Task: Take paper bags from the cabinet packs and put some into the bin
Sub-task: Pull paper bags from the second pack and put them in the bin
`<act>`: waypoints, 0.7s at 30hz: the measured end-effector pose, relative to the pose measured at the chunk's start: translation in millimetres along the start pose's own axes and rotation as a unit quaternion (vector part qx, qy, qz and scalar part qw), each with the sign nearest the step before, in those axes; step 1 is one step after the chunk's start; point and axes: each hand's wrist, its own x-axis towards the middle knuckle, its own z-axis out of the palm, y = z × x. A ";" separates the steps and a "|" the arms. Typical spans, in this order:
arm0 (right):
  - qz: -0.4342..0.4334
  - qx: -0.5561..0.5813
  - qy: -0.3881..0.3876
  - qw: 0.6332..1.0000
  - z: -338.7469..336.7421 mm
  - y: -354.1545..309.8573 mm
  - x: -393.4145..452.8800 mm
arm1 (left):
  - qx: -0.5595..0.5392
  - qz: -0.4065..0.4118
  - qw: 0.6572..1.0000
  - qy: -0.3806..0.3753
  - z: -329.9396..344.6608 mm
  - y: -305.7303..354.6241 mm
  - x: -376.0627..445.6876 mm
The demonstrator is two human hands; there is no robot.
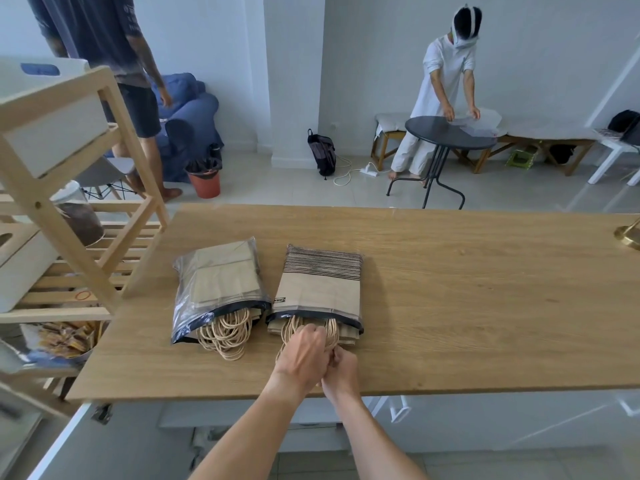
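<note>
**Reader:** Looking down from the head camera, what sits on the wooden table [450, 289]?

**Describer:** Two clear plastic packs of folded paper bags lie flat, side by side, near the front edge. The plain pack [221, 285], on the left, holds brown bags. The striped pack [320, 285], just beside it on the right, holds brown bags with a band of thin black lines across the far end. Both packs open towards the wearer, and looped twine handles spill out of each mouth.

**Reader:** Where are the hands?

**Describer:** Both bare arms reach in from the bottom of the frame and meet at the mouth of the striped pack. The left hand [304, 353] is curled closed over that pack's twine handles [330, 332], knuckles up. The right hand [343, 370] is pressed against it from the right, fingers bunched tight on the same bundle of cords. The plain pack lies apart from both hands.

**Reader:** What surrounds the table?

**Describer:** A pale wooden shelf unit [86, 237] stands at the left, touching the table's corner. Beyond, on a tiled floor, stands an orange bin [205, 183] lined with a dark bag. Two other people are in the room: one standing at far left, one in white bending over a round black table [450, 133].
</note>
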 end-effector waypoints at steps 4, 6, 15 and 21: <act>0.066 0.063 -0.003 0.996 -2.1 -1.8 -2.1 | 0.001 -0.002 1.000 0.005 -6.3 -5.1 0.9; 0.096 0.097 -0.013 0.991 -2.0 -3.3 0.9 | -0.006 0.013 1.000 -0.012 -6.8 -8.4 0.1; 0.133 0.152 0.059 0.978 1.6 -9.3 17.0 | 0.023 0.094 0.995 0.022 8.0 -23.1 -20.1; 0.132 0.195 0.092 0.968 13.5 -2.7 22.4 | 0.004 0.109 0.992 0.060 2.9 -26.7 -17.3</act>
